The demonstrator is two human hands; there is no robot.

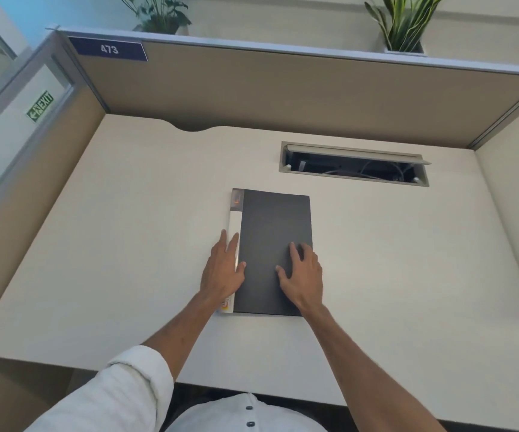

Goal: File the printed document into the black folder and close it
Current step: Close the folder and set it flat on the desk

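The black folder [273, 232] lies shut and flat in the middle of the white desk [127, 229], its white spine strip along the left edge. My left hand [224, 269] rests flat on that spine edge, fingers spread. On the lower right part of the cover lies my right hand [303, 275], palm down with fingers apart. No printed document shows outside the folder.
An open cable tray [353, 165] is set into the desk behind and right of the folder. Beige partition walls [283, 95] enclose the desk at the back and sides. Two potted plants [403, 24] stand on the ledge behind the partition.
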